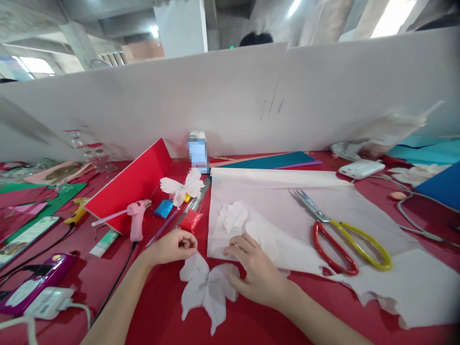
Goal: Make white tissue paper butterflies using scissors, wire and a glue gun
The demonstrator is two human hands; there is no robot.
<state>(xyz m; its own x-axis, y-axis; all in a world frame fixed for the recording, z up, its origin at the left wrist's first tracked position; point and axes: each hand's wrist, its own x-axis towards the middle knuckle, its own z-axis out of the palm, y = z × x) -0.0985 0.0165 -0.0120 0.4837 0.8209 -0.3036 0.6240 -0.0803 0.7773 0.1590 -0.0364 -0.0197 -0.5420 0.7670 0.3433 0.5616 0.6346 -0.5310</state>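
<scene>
Here we go, the left hand [176,247] sits at lower centre over the red tablecloth [158,316], fingertips curled in to meet the thumb. If anything is pinched in there, it's too small to make out. The right hand [257,270] is open, fingers spread and pressing down on the edge of a white tissue sheet [305,215], right by a second cutout lying under the palm's edge. Just above those fingers sits a ruffled petal cutout [233,215] on the same sheet. Below, between the two hands, a butterfly-shaped tissue cutout [206,292] lies flat on the cloth, touching neither hand!

Over to the right, scissors [325,218] with red and yellow handles rest open on the sheet. Upper centre, a finished white tissue flower [183,188] lies beside a pink glue gun [138,215], with a blue clay packet [164,209] and a red one [191,220] close by. A red board [129,187] leans behind the gun, and a white power bank [361,168] sits at upper right.
</scene>
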